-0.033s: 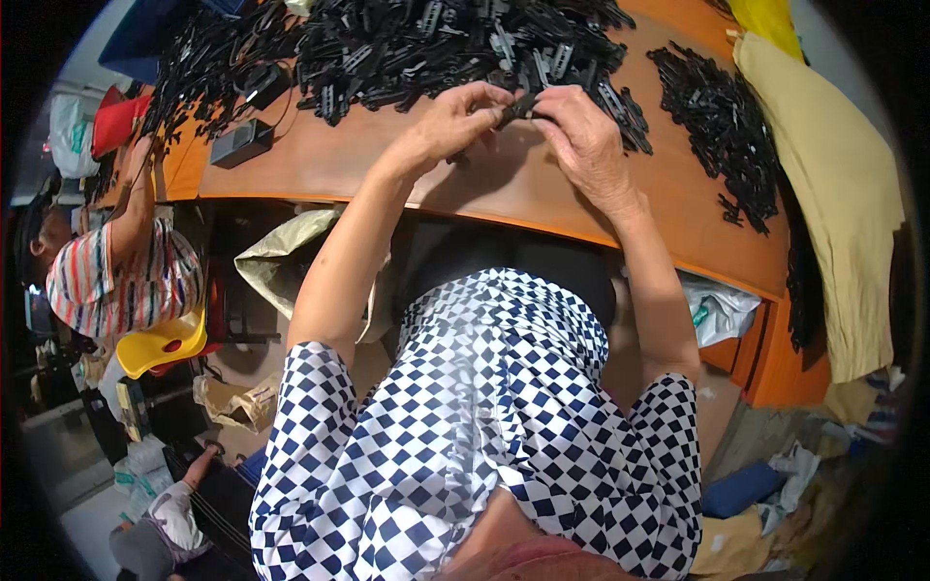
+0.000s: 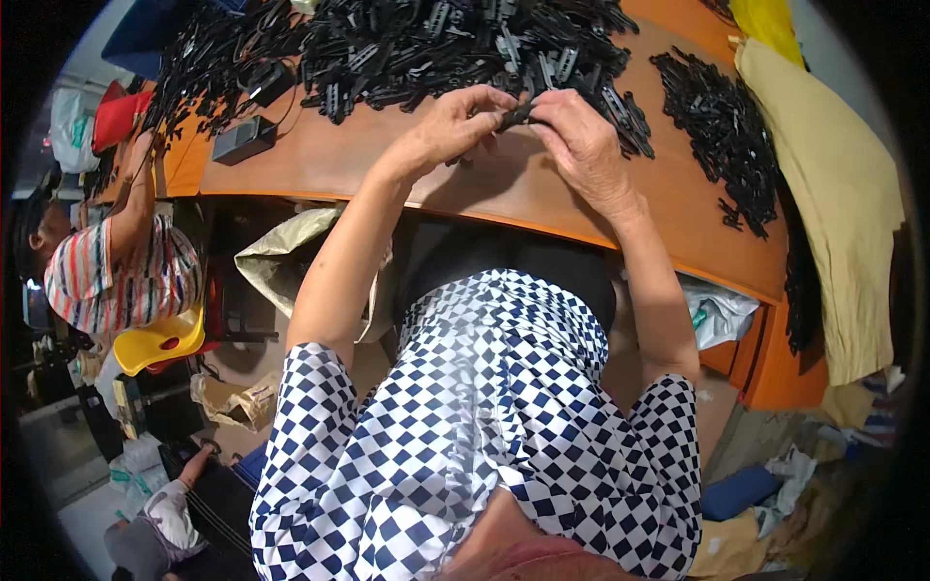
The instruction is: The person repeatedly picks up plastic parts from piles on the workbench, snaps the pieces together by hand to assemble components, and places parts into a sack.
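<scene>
My left hand (image 2: 455, 126) and my right hand (image 2: 584, 145) meet above the table's near part, close to the front of a big heap. Between their fingertips is a small dark black piece (image 2: 518, 117), pinched from both sides. Its exact kind is too small to make out. Just beyond lies the heap of black, narrow parts (image 2: 407, 58), some with grey slotted strips. To the right of my right hand spreads a smaller pile of black parts (image 2: 722, 136).
The brown table (image 2: 320, 160) also carries a black box (image 2: 243, 140) with a cable. Tan cloth (image 2: 823, 194) hangs over its right side. At the left a person in a striped shirt (image 2: 126, 271) reaches toward the table. An open sack (image 2: 291, 257) stands below the edge.
My right fingers have shifted slightly on the black piece, and a little more of it shows between the hands. My left hand stays almost in place.
</scene>
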`<action>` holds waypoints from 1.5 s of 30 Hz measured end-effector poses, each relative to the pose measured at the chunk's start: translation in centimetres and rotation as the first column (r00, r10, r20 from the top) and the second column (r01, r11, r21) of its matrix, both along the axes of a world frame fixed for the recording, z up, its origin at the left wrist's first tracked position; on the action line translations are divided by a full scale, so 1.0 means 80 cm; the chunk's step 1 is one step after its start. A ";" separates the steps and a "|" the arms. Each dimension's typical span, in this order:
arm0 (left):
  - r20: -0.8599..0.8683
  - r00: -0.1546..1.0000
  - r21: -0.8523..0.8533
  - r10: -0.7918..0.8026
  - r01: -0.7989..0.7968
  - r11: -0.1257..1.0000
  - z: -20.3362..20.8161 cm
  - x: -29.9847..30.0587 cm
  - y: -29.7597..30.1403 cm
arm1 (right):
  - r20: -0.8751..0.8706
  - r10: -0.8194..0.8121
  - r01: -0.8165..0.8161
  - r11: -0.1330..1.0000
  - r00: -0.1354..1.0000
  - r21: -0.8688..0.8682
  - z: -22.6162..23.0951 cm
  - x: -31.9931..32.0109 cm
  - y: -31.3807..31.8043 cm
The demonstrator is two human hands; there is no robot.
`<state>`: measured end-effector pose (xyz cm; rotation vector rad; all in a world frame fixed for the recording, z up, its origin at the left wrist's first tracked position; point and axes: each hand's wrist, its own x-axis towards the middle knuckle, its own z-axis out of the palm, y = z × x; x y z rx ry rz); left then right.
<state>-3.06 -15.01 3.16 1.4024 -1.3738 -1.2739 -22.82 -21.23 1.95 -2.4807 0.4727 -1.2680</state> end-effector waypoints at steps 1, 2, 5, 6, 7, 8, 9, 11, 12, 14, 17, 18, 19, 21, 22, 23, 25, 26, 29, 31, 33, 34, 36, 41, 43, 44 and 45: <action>0.022 0.999 -0.027 -0.033 0.034 0.999 0.004 0.007 0.007 | -0.024 0.024 -0.026 0.998 0.999 -0.054 0.003 0.006 0.004; 0.044 0.997 -0.052 -0.066 0.069 0.996 0.006 0.011 0.012 | -0.032 0.036 -0.038 0.997 0.999 -0.066 0.005 0.010 0.008; 0.146 0.985 -0.223 -0.094 0.126 0.967 0.009 0.022 0.026 | -0.079 0.106 -0.107 0.994 0.991 -0.003 0.006 0.022 0.021; 0.275 0.954 -0.301 -0.116 0.200 0.932 0.009 0.024 0.030 | -0.094 0.116 -0.117 0.993 0.989 -0.006 0.007 0.024 0.027; 0.291 0.951 -0.299 -0.099 0.189 0.935 0.013 0.024 0.036 | -0.123 0.098 -0.095 0.995 0.988 0.027 0.007 0.026 0.032; 0.277 0.957 -0.304 -0.088 0.174 0.936 0.009 0.025 0.039 | -0.153 0.081 -0.072 0.996 0.985 0.060 0.006 0.029 0.037; 0.256 0.966 -0.346 -0.037 0.127 0.929 0.009 0.025 0.041 | -0.146 0.069 -0.060 0.996 0.987 0.065 0.007 0.033 0.042; 0.166 0.983 -0.427 0.080 -0.002 0.904 -0.006 0.026 0.040 | -0.112 0.032 -0.026 0.998 0.993 0.057 0.004 0.041 0.048; 0.153 0.984 -0.428 0.096 -0.022 0.903 -0.008 0.023 0.041 | -0.061 -0.017 0.021 0.998 0.998 0.062 0.001 0.045 0.049; -0.153 0.967 -0.325 0.204 -0.244 0.914 -0.009 0.013 0.048 | -0.038 -0.033 0.036 0.996 0.999 0.079 0.001 0.052 0.050; -0.521 0.817 -0.116 0.247 -0.354 0.928 -0.027 0.001 0.057 | 0.025 -0.101 0.101 0.995 0.995 0.013 0.005 0.067 0.056; -0.662 0.712 -0.078 0.232 -0.373 0.924 -0.032 -0.006 0.057 | 0.018 -0.094 0.094 0.995 0.995 0.014 0.005 0.068 0.058; -0.698 0.669 -0.063 0.253 -0.410 0.910 -0.031 -0.015 0.058 | 0.021 -0.105 0.105 0.994 0.994 0.009 0.005 0.069 0.059; -0.719 0.638 -0.061 0.276 -0.453 0.889 -0.038 -0.026 0.054 | 0.023 -0.115 0.115 0.993 0.993 0.007 0.003 0.071 0.060; -0.736 0.611 -0.062 0.292 -0.490 0.869 -0.042 -0.030 0.051 | 0.014 -0.120 0.119 0.993 0.993 0.006 0.001 0.072 0.061; -0.720 0.616 -0.058 0.319 -0.511 0.857 -0.045 -0.032 0.049 | 0.008 -0.125 0.125 0.992 0.992 0.004 -0.001 0.073 0.061; -0.714 0.599 -0.001 0.363 -0.518 0.855 -0.046 -0.036 0.047 | -0.019 -0.137 0.138 0.989 0.990 0.052 -0.004 0.073 0.065; -0.704 0.583 0.053 0.405 -0.526 0.849 -0.046 -0.037 0.046 | -0.045 -0.147 0.150 0.984 0.988 0.097 -0.005 0.072 0.068; -0.667 0.633 0.069 0.393 -0.472 0.879 -0.053 -0.031 0.048 | 0.019 -0.095 0.087 0.959 0.995 0.271 0.001 0.063 0.074; -0.680 0.643 0.026 0.353 -0.460 0.887 -0.051 -0.027 0.054 | -0.006 -0.160 0.156 0.954 0.987 0.256 0.012 0.052 0.079; -0.705 0.652 -0.022 0.281 -0.416 0.909 -0.043 -0.024 0.060 | -0.076 -0.193 0.207 0.878 0.978 0.431 0.008 0.041 0.078; -0.693 0.667 -0.023 0.271 -0.397 0.917 -0.039 -0.026 0.061 | -0.062 -0.212 0.218 0.872 0.975 0.439 0.008 0.036 0.078; -0.656 0.728 -0.127 0.200 -0.367 0.922 -0.032 -0.030 0.063 | -0.093 0.013 0.064 0.627 0.996 0.776 0.009 0.029 0.077; -0.598 0.779 -0.144 0.190 -0.337 0.930 -0.032 -0.035 0.063 | 0.034 -0.068 0.026 0.727 0.997 0.686 0.005 0.028 0.089; -0.610 0.774 -0.138 0.168 -0.313 0.940 -0.027 -0.042 0.065 | 0.037 -0.120 0.066 0.750 0.992 0.658 0.001 0.025 0.093; -0.604 0.780 -0.139 0.163 -0.304 0.942 -0.028 -0.043 0.064 | 0.031 -0.164 0.108 0.772 0.986 0.626 -0.002 0.024 0.095; -0.613 0.773 -0.107 0.165 -0.289 0.951 -0.032 -0.043 0.064 | 0.039 -0.173 0.110 0.770 0.984 0.629 -0.006 0.023 0.096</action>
